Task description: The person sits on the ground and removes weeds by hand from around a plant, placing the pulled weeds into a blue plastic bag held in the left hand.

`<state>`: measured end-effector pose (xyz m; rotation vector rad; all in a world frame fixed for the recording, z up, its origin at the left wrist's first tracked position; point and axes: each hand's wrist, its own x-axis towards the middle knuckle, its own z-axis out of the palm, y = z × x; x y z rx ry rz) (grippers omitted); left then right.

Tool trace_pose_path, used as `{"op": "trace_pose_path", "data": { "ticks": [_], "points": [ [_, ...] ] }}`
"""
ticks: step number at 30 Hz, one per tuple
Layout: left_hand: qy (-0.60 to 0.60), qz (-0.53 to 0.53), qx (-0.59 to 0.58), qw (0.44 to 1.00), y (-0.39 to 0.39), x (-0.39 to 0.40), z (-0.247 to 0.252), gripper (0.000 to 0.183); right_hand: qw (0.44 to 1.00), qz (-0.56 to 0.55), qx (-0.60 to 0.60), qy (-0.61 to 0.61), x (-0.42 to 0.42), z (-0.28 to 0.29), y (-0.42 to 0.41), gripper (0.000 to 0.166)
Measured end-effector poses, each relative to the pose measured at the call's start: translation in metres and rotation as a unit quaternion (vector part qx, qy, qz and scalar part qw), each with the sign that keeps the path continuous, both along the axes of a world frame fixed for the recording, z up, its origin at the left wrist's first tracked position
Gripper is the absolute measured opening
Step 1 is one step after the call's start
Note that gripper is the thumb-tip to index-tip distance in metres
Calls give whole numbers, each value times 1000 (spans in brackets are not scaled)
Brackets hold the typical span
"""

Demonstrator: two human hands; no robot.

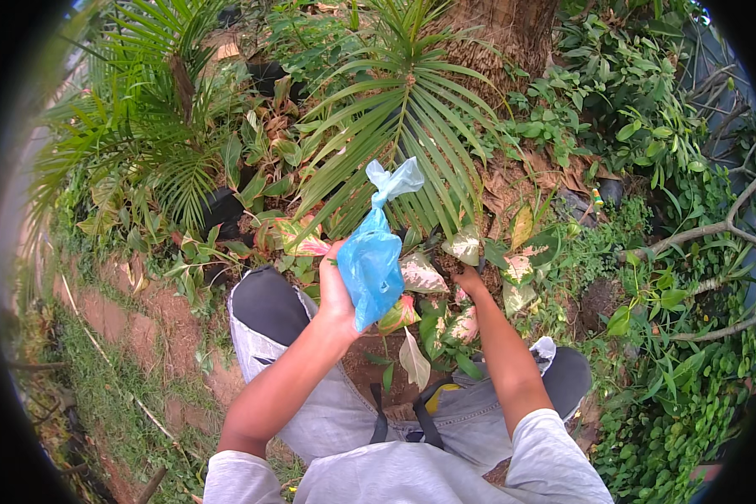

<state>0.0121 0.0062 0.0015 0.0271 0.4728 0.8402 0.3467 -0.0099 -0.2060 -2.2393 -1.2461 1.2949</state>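
Observation:
A knotted blue plastic bag rests in my left hand, its pale twisted top pointing up and away from me. What the bag holds cannot be made out. My right hand reaches down to the soil among pink-and-green variegated leaves; its fingertips are partly hidden, and whether they grip anything does not show. A long green palm frond spreads just beyond both hands.
A thick tree trunk stands at the top. Black plant bags sit among foliage at left. Bare branches reach in from the right. Bricks and grass lie at lower left, beside my bent knees.

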Motion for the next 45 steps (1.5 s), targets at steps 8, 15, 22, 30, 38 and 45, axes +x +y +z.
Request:
{"op": "trace_pose_path", "data": {
  "ticks": [8,15,22,30,38,45],
  "points": [
    [45,35,-23,998,-3,-3,15,37,1000,12,-1,-21,0,-25,11,80],
    [46,20,-28,998,-3,3,20,38,998,3,-3,-58,8,-38,8,78],
    [48,34,-32,998,-2,1,18,38,1000,-11,3,-8,3,-21,10,80],
    [-19,12,10,1000,1,-1,-3,46,999,4,-43,-28,0,-16,17,76],
    [34,15,-1,999,-1,8,15,37,999,-27,-19,11,7,-16,9,80],
    [2,23,-5,1000,0,-4,-7,50,1000,-16,1,19,3,-25,9,78]
  ]
}}
